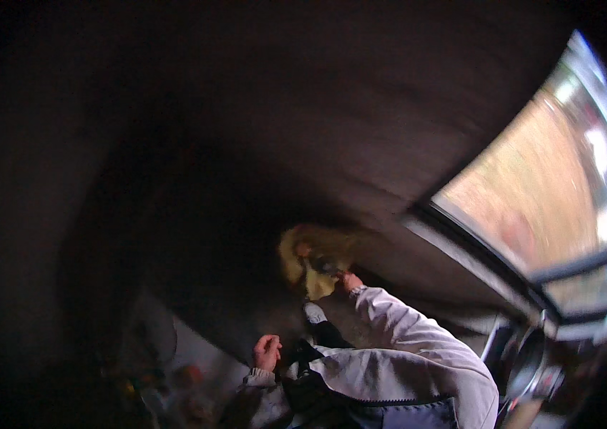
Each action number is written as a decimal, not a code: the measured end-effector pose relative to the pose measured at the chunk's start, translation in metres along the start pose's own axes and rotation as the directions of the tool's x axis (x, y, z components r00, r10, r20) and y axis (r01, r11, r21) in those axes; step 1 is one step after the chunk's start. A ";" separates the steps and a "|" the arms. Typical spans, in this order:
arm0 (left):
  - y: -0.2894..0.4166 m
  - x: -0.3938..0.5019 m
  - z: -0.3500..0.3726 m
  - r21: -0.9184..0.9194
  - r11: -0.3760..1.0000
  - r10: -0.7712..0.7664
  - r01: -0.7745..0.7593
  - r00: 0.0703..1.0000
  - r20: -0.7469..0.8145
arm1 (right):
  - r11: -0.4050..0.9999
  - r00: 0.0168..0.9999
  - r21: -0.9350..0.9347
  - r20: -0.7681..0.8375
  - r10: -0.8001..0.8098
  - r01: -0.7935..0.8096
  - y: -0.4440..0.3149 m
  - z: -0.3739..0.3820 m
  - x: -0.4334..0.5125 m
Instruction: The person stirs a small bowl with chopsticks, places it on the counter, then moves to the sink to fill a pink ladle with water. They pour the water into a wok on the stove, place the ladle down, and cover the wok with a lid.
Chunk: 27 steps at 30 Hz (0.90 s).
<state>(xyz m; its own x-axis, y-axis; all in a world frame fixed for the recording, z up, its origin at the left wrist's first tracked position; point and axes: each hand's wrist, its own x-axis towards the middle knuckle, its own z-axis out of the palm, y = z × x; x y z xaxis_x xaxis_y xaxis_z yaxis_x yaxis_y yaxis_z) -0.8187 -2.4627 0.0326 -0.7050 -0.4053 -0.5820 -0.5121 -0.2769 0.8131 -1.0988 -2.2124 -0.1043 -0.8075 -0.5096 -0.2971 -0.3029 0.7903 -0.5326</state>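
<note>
My left hand [267, 352], in a light ribbed cuff, is raised at the lower middle with its fingers curled and nothing visible in it. Further up and to the right, my right hand [350, 281] reaches out at the end of a light sleeve; a small dark object [327, 266], too blurred to name, lies at its fingertips. Before it, a yellowish lit patch [311, 273] shows amid dark surroundings. Below that patch I see a white shoe [314, 312] and a dark trouser leg. Whether my right fingers grip the object cannot be told.
A large dark surface [335, 134] fills much of the view. On the right stands a dark-framed window or opening [523, 187], bright and blurred beyond. Blurred metallic items [534, 375] are at the lower right, and indistinct coloured things [190, 381] at the lower left.
</note>
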 end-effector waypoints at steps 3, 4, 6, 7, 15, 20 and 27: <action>0.017 0.028 0.003 0.120 0.993 -0.022 0.003 0.987 0.162 | 0.898 0.923 0.213 0.090 0.375 -0.386 0.024 -0.011 -0.106; 0.021 0.034 0.005 0.123 0.992 0.010 -0.040 0.972 0.234 | 0.842 0.877 0.266 0.031 0.479 -0.469 0.031 -0.011 -0.148; 0.025 0.041 0.021 0.135 0.989 0.009 -0.066 0.923 0.385 | 0.731 0.764 0.365 -0.074 0.641 -0.577 0.052 -0.015 -0.239; 0.025 0.041 0.027 0.205 0.979 -0.073 -0.013 0.911 0.406 | 0.674 0.691 0.412 -0.133 0.710 -0.613 0.054 -0.006 -0.288; -0.003 -0.027 0.132 0.286 0.842 0.110 -0.457 0.665 0.738 | -0.023 0.111 0.909 0.076 0.991 -0.417 0.023 0.109 -0.579; -0.036 -0.128 0.203 0.306 0.899 -0.094 -0.312 0.544 0.834 | -0.152 0.086 0.969 0.171 0.981 -0.196 0.011 0.188 -0.642; -0.116 -0.260 0.335 0.355 0.874 -0.214 -0.331 0.395 0.894 | -0.130 0.052 0.987 0.126 0.991 0.097 0.070 0.226 -0.767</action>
<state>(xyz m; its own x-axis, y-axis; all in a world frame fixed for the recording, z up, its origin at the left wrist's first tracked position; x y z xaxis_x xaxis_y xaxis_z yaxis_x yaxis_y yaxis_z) -0.7400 -2.0336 0.0856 -0.6071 0.6778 -0.4146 -0.3890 0.2014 0.8989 -0.3863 -1.8432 -0.0928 -0.2788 0.7136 -0.6427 0.4610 -0.4877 -0.7414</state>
